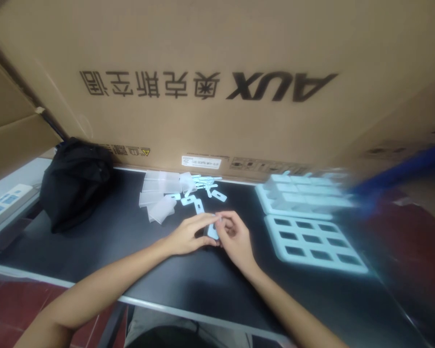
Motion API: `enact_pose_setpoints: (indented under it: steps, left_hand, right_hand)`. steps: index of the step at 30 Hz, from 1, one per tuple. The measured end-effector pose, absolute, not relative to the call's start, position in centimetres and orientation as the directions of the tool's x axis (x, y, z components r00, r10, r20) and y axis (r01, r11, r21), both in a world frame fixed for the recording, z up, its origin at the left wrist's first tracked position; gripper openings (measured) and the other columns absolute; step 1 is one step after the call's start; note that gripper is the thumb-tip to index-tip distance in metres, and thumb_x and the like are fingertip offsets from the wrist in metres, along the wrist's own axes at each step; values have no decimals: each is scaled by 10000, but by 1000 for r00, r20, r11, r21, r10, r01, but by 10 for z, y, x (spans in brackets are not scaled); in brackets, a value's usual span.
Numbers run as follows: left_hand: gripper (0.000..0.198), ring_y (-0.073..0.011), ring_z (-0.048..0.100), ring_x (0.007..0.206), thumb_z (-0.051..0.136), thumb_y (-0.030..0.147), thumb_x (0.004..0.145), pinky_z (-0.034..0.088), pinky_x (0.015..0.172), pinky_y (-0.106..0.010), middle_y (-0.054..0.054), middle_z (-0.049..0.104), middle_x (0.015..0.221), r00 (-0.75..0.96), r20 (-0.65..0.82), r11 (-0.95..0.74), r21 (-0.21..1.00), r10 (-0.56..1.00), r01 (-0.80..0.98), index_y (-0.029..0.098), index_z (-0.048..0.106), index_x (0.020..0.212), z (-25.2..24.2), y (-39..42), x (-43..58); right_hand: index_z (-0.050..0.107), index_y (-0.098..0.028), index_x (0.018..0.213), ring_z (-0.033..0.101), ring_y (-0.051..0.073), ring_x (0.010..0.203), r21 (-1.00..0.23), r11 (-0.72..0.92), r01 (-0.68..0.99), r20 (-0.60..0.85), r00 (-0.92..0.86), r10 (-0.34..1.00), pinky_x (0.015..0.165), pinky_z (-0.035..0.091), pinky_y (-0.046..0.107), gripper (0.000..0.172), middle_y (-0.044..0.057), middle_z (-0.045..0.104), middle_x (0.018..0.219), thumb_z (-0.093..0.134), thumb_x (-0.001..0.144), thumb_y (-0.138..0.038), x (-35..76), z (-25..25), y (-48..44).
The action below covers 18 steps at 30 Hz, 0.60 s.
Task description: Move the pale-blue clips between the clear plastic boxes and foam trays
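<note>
The person sat at a black tabletop (pixel 177 285), both bare forearms reaching in over its near edge, the hands meeting near the middle. Between them was a small blue piece (pixel 212 232), held just above or against the dark surface; from where I stood I could not tell which. The left hand (pixel 188 235) came at it from the side, its grip pinching the piece with the thumb below and the fingers above. The right hand (pixel 238 239) had its fingers curled in, thumb and forefinger brought together at the piece's other edge; whether that grip was pinching it or only touching, I could not tell.

Just beyond the fingertips lay a loose scatter of blue tags (pixel 219 195), some with a slot through them, the farther ones heaped together. To the left of these, translucent sleeves (pixel 162 210) overlapped in a fan. Over on the right was a blue tray (pixel 275 237) with nine dark slots in rows of three, and directly behind it a second tray (pixel 261 198) bore rows of pale blue blocks (pixel 297 200), blurred at the far end. A crumpled black bag (pixel 76 181) sat at the left, and a big carton (pixel 217 38), its lettering upside down, walled off the back.
</note>
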<state>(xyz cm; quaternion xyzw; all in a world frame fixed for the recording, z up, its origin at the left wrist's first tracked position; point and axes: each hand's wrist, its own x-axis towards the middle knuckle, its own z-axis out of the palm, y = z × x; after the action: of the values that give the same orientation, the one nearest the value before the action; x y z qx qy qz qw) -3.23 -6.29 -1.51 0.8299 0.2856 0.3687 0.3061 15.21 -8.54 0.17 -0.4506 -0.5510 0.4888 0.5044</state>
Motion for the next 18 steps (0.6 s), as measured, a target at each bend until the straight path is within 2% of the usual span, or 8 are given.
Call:
enact_pose_setpoints:
  steps: [3,5,8,10,12,14,16,18]
  left_hand:
    - [609,-270,635,1250,563,400,1022,534,1052,-424,-143,586,1432,632,335,-625,717,699,310,275,371,1586,-9,-65,-33]
    - [579,-266,631,1202,475,407,1052,528,1031,-429,-148,577,1397,644,316,-616,723,697,313,258,330,1592,-6,-66,-34]
    - [519,-260,615,1106,396,458,1063,511,1007,-435,-152,589,1284,634,344,-618,736,693,276,200,391,1513,-6,-66,-36]
    - [494,-252,611,1031,379,509,1054,510,970,-425,-143,596,1211,617,366,-620,740,697,261,180,462,1413,-7,-67,-38]
    - [512,-245,616,971,396,581,1030,513,924,-401,-131,612,1158,604,382,-619,747,699,243,176,514,1320,-9,-67,-39]
    - [534,-235,624,914,439,634,997,514,878,-373,-112,636,1098,592,389,-614,753,706,236,179,552,1252,-10,-68,-40]
    - [496,-224,632,876,486,619,982,515,845,-350,-93,654,1051,581,385,-609,752,717,253,186,576,1207,-11,-69,-39]
    - [426,-222,645,885,522,552,975,520,848,-340,-84,666,1042,572,385,-610,744,724,272,193,583,1194,-11,-72,-38]
  right_hand:
    - [537,-263,1050,538,126,438,-995,97,15,95,-117,989,429,431,246,358,-73,562,568,614,935,-593,151,-2,-88]
    - [544,-258,1053,530,125,433,-993,109,36,103,-138,985,440,425,244,345,-78,546,547,559,968,-592,153,-4,-86]
    - [569,-250,1068,517,121,456,-976,187,112,173,-123,977,472,426,252,341,-67,550,590,466,1012,-571,160,-2,-71]
    - [575,-246,1050,543,129,513,-935,259,243,239,-111,965,521,447,259,297,-44,589,651,456,1019,-516,164,3,-51]
    - [571,-234,1011,595,143,604,-817,338,467,302,-154,941,607,484,268,207,-11,642,731,462,1008,-410,165,9,-25]
    - [566,-213,1034,639,160,720,-581,409,704,326,-259,909,713,507,279,159,37,695,868,435,991,-293,160,15,3]
    - [566,-188,1093,659,185,855,-369,451,813,299,-355,886,806,503,295,194,92,709,1019,412,984,-230,152,22,28]
    - [575,-171,1126,652,217,975,-265,476,839,258,-414,873,865,488,315,213,133,694,1116,423,979,-200,142,28,49]
